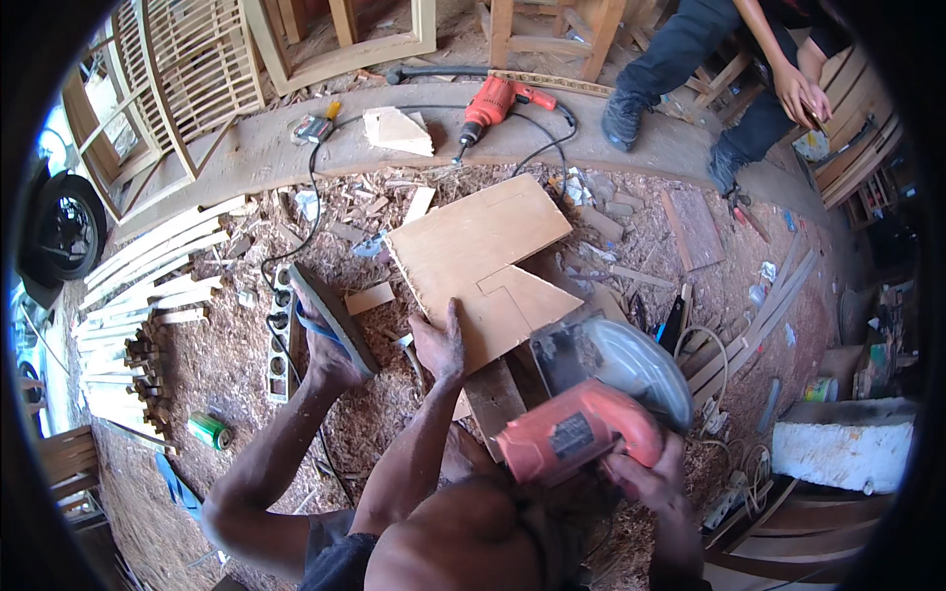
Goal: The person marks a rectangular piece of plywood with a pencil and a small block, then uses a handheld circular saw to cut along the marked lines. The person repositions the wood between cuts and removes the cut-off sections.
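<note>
My right hand (648, 475) is closed round the rear handle of a red circular saw (567, 438). The saw's curved, clear-looking guard (641, 369) and base plate lie at the right edge of a light brown plywood board (473, 241); its blade is hidden. My left hand (439, 343) grips the board's near left edge, one finger lying on top. Pencil-like lines cross the board, and a notch opens in its right side. Beneath its near end a wooden block (496, 399) shows.
Shavings and scraps cover the floor. My sandalled foot (333, 340) stands beside a white power strip (280, 345). A red drill (490, 106) and its cable lie on the far ledge. Another person's shoe (623, 120) is far right. Wooden slats (158, 286) and a green can (209, 431) lie left.
</note>
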A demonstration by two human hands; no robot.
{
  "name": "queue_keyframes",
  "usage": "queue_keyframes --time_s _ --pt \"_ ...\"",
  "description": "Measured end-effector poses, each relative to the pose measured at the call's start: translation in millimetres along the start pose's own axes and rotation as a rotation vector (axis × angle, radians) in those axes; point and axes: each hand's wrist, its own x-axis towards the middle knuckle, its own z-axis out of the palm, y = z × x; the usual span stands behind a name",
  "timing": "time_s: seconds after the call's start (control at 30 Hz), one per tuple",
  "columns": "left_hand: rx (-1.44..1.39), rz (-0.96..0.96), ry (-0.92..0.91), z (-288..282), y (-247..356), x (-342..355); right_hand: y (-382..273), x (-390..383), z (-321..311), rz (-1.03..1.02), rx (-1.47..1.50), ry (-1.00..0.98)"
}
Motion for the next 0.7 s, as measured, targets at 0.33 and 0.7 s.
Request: queue_keyframes --time_s 0.33,0.7 --pt "-0.131 -0.015 -0.014 -2.8 2.8 -0.4 7.5 36.6 55.0 0.135 -0.086 -0.141" --pt "-0.197 -0.042 -0.064 -6.7 3.0 -1.3 -15.7 47.7 83.4 0.104 -0.156 -0.027"
